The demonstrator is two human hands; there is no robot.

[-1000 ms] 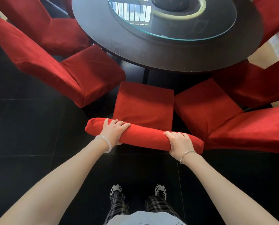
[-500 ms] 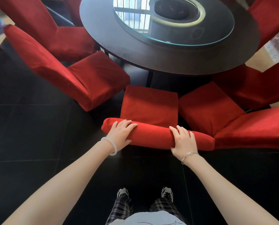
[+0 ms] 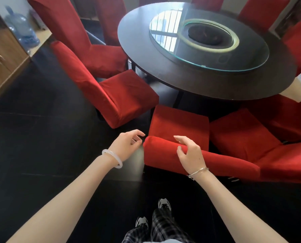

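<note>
A red-covered chair (image 3: 179,123) stands pushed in at the near edge of a round dark table (image 3: 163,67); the top of its backrest (image 3: 216,162) runs across in front of me. My left hand (image 3: 127,146) hovers just left of the backrest's end, fingers loosely curled, holding nothing. Over the backrest's left part floats my right hand (image 3: 190,153), fingers relaxed and lifted off the fabric. A pale bangle circles my left wrist and a thin silver bracelet my right.
More red chairs ring the table: one angled at the left (image 3: 111,95), one close on the right (image 3: 242,137). A glass turntable (image 3: 207,37) lies on the tabletop. A wooden cabinet (image 3: 4,58) and a water jug (image 3: 23,30) stand far left. The floor is dark tile.
Both hands have come off the backrest; the left has slid past its left end. The chair sits closer under the table, and my view has swung left and lifted.
</note>
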